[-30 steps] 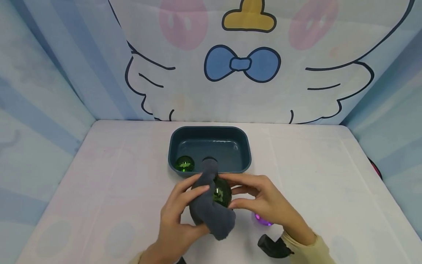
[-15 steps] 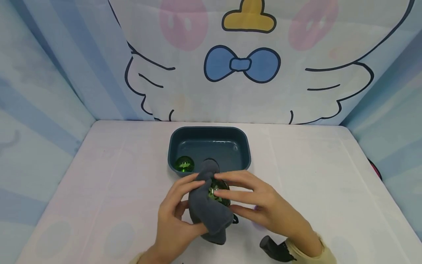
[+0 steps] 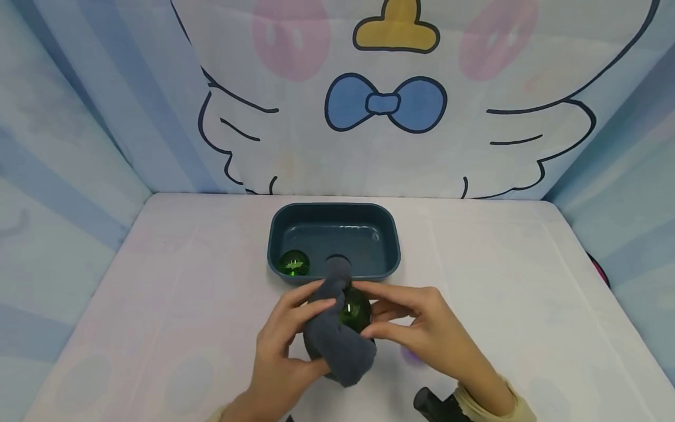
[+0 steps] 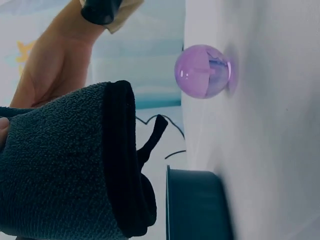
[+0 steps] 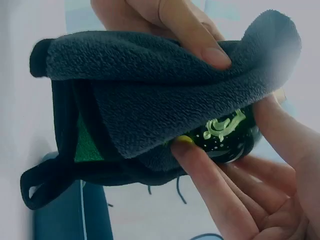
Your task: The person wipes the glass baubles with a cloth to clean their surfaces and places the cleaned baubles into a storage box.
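The left hand (image 3: 282,353) bends round a gray cloth (image 3: 340,343). The right hand (image 3: 429,328) pinches a green ball (image 3: 357,310), partly tucked in the cloth. Two hands probably stop it slipping. A purple ball (image 4: 200,72) sits on the desk (image 3: 501,264) near them. Farther off, a blue box (image 3: 358,234) holds another green ball (image 3: 293,263) in its near left corner; its walls likely stop rolling.
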The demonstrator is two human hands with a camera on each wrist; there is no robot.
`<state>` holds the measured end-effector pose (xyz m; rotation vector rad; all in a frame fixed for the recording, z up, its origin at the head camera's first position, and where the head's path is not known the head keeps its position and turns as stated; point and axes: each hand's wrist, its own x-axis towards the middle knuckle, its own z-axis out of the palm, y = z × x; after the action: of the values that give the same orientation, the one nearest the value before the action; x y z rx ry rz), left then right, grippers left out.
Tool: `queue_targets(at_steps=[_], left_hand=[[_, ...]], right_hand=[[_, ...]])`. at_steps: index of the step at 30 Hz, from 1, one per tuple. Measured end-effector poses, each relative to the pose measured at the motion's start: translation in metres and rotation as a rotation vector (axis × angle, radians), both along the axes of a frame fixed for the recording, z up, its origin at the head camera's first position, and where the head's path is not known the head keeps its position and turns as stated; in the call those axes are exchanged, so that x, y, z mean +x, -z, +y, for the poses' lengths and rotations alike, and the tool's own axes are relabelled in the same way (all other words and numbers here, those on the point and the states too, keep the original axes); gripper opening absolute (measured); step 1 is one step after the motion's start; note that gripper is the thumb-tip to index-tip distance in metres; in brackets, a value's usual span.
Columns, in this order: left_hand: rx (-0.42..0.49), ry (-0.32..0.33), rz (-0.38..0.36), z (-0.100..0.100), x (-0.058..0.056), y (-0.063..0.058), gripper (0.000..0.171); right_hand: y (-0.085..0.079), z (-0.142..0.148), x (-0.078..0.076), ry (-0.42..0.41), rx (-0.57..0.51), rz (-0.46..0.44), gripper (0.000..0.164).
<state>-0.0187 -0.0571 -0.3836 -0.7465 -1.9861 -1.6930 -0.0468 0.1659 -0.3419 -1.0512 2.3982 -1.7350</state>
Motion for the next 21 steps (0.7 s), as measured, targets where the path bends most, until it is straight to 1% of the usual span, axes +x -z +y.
queue_targets(at_steps=[2,4,6,8,10,12,15,16,18,21], left_hand=[[-0.007,0.005,0.006,-0.0001,-0.0006,0.0001,0.067],[0.0,0.016,0.0,-0.0002,-0.0011,0.0003,0.067],[0.008,0.026,-0.01,-0.0001,-0.0015,0.0004,0.068],[0.021,0.028,-0.022,0.0,-0.0014,0.0006,0.07],[0.033,0.027,-0.038,-0.0002,-0.0014,0.0003,0.072],[0.051,0.027,-0.049,-0.001,-0.0018,-0.0001,0.073],[0.079,0.041,-0.065,-0.0025,-0.0022,-0.0005,0.074],[0.086,0.05,-0.068,-0.0026,-0.0023,-0.0004,0.073],[0.097,0.067,-0.071,-0.0023,-0.0026,0.0,0.072],[0.091,0.064,-0.061,-0.0019,-0.0026,0.0008,0.069]], right_hand=[[-0.0008,0.0008,0.0021,0.024,0.019,-0.077,0.049],[-0.0017,0.0012,0.0025,0.032,0.038,-0.112,0.048],[-0.0024,0.0022,0.0017,0.035,0.071,-0.103,0.049],[-0.0039,0.0035,0.0004,0.017,0.089,-0.073,0.053],[-0.0049,0.0055,-0.0009,-0.004,0.108,0.007,0.056],[-0.0052,0.0066,-0.0024,-0.033,0.128,0.143,0.056],[-0.0045,0.0052,-0.0045,-0.065,0.16,0.363,0.048],[-0.0042,0.0043,-0.0049,-0.071,0.172,0.415,0.045],[-0.0035,0.0023,-0.0053,-0.082,0.178,0.466,0.041],[-0.0019,0.0003,-0.0045,-0.068,0.165,0.463,0.042]])
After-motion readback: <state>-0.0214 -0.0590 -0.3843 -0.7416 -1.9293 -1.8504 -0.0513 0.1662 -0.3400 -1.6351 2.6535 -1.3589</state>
